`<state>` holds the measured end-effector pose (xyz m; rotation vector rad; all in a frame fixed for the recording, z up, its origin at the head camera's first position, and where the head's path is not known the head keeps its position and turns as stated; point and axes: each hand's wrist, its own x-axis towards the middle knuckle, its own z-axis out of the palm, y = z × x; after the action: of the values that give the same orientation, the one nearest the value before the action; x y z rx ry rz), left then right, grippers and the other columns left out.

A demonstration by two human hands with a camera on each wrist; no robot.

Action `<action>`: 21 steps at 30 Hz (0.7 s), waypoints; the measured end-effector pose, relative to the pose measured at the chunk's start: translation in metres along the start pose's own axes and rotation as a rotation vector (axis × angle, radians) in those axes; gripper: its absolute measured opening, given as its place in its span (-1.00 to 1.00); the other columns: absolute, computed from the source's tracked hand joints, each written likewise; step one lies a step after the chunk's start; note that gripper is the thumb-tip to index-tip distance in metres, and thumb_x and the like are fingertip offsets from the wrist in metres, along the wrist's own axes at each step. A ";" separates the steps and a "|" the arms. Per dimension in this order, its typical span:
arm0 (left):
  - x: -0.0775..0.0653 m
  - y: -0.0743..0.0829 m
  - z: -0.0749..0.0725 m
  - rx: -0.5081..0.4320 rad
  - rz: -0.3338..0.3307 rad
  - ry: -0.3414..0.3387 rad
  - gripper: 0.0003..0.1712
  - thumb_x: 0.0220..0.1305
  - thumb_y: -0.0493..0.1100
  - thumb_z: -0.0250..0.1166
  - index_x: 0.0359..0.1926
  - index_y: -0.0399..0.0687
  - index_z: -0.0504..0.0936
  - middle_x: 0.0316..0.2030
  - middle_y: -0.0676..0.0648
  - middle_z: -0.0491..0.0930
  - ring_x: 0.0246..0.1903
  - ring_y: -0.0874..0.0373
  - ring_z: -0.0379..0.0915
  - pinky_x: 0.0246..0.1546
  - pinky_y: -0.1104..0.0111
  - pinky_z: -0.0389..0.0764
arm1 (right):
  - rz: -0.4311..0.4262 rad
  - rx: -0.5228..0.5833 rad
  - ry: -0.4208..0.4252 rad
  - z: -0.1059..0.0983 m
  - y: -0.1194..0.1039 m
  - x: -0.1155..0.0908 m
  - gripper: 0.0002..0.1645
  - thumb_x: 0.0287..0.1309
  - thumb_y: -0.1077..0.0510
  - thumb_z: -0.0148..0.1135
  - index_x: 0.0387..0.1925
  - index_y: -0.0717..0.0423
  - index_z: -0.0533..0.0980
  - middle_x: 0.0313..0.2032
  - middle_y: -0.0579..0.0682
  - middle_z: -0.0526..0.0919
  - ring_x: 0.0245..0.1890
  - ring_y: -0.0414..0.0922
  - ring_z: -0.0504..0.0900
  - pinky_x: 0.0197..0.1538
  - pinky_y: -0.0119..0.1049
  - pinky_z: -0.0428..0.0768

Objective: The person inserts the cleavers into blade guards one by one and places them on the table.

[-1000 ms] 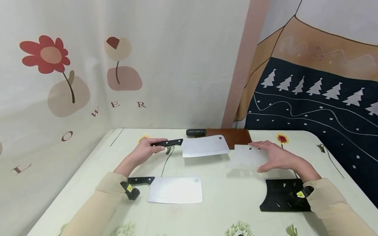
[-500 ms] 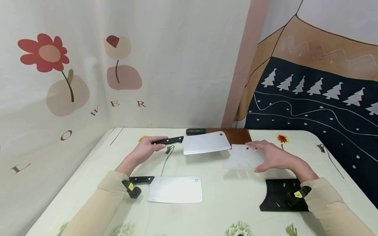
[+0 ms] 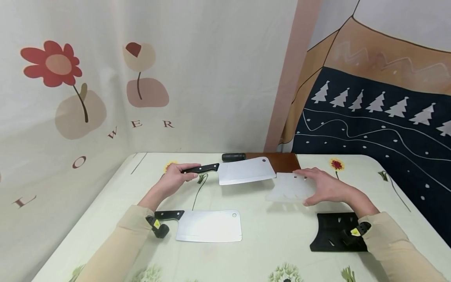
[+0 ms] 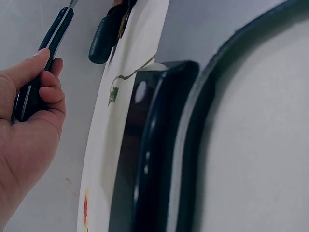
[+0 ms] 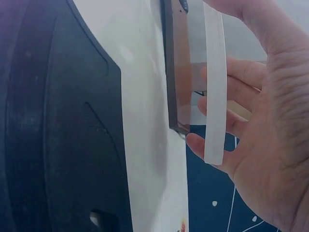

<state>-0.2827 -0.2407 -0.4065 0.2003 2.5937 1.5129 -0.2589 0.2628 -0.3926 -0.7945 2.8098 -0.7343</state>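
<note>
My left hand (image 3: 171, 179) grips the black handle of a cleaver (image 3: 246, 171), fingers and thumb curled round it in the left wrist view. Its broad blade is raised over the table and points right. In my right hand (image 3: 325, 186), a translucent white plastic piece (image 3: 290, 188) with small holes is held between thumb and fingers. Seen edge-on in the right wrist view, this white plastic piece (image 5: 216, 96) is a narrow strip. The cleaver's far lower corner looks close to the piece's left edge; whether they touch I cannot tell.
A second cleaver (image 3: 209, 227) lies flat at the front left, partly beneath my left wrist. Below my right wrist is a black slotted panel (image 3: 332, 237). At the back edge lie a black handle (image 3: 234, 157) and a brown flat item (image 3: 285, 162). Curtains enclose the table.
The held cleaver has risen slightly and shifted right, while the white plastic piece has moved a little left, narrowing the gap between them. In the last half second both hands are almost still.
</note>
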 end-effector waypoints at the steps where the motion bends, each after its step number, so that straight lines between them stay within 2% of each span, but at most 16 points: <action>1: 0.000 0.000 0.001 -0.001 -0.004 -0.001 -0.50 0.34 -0.17 0.40 0.29 -0.05 0.64 0.06 -0.12 0.65 -0.17 -0.01 0.40 -0.22 0.19 0.31 | -0.001 0.001 0.001 0.000 0.001 0.000 0.16 -0.26 -0.11 0.68 0.40 0.21 0.41 0.32 0.29 0.46 0.27 0.29 0.35 0.20 0.34 0.42; 10: 0.001 -0.002 0.005 -0.036 -0.022 0.002 -0.53 0.35 -0.22 0.39 0.27 -0.02 0.66 0.05 -0.12 0.63 -0.14 -0.03 0.40 -0.20 0.18 0.32 | 0.017 0.010 0.003 0.000 0.005 0.000 0.17 -0.26 -0.12 0.68 0.41 0.21 0.40 0.33 0.31 0.44 0.27 0.29 0.34 0.19 0.36 0.41; 17: 0.001 -0.002 0.006 -0.054 -0.023 0.004 -0.53 0.36 -0.24 0.38 0.28 -0.06 0.65 0.00 -0.13 0.59 -0.26 0.01 0.35 -0.38 0.23 0.25 | 0.004 0.014 -0.003 0.003 0.005 0.000 0.16 -0.26 -0.12 0.68 0.40 0.21 0.41 0.32 0.28 0.47 0.27 0.27 0.35 0.20 0.33 0.42; 21: 0.000 0.000 0.005 -0.049 -0.024 0.004 -0.52 0.36 -0.22 0.39 0.29 -0.07 0.64 0.01 -0.13 0.60 -0.29 0.04 0.33 -0.38 0.23 0.26 | 0.000 0.006 -0.008 0.003 0.004 0.002 0.16 -0.26 -0.13 0.67 0.40 0.21 0.41 0.32 0.29 0.46 0.27 0.27 0.36 0.20 0.32 0.43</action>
<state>-0.2822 -0.2366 -0.4088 0.1598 2.5494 1.5690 -0.2613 0.2633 -0.3971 -0.7952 2.7991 -0.7371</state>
